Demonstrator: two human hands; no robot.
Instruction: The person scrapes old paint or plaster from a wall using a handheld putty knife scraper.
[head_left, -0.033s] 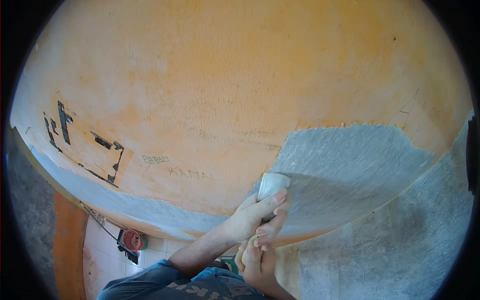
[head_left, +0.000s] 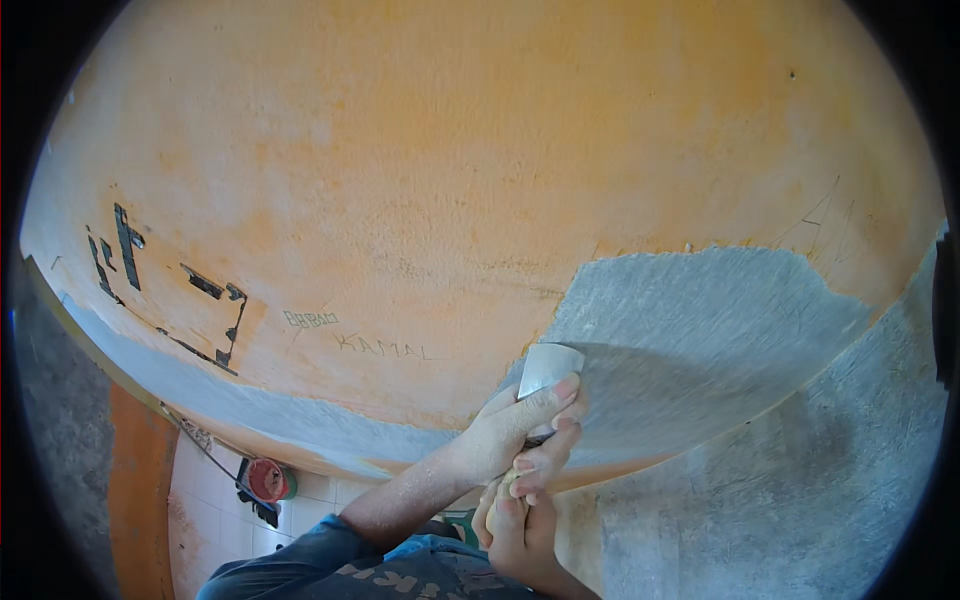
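Observation:
A scraper with a broad, pale metal blade point(head_left: 549, 366) lies against the wall at the border between orange paint point(head_left: 430, 230) and bare grey surface point(head_left: 690, 330). My left hand point(head_left: 508, 432) is wrapped round the scraper just below its blade, fingers closed and dusted pale. Lower down, my right hand point(head_left: 516, 528) closes round the end of the handle, close under the left. Most of the handle is hidden by the fingers. The paint has a ragged edge beside the blade, and the blade's shadow falls to its right on the grey.
Black tape remnants point(head_left: 205, 281) and pencil scribbles point(head_left: 385, 347) mark the wall at left. On the tiled floor point(head_left: 215, 490) at lower left stands a red bucket point(head_left: 268, 480) beside a long thin pole point(head_left: 205, 450). Another grey wall point(head_left: 760, 490) meets this one at right.
The scraper blade has shifted very slightly to the right along the wall, with both hands still closed on the tool.

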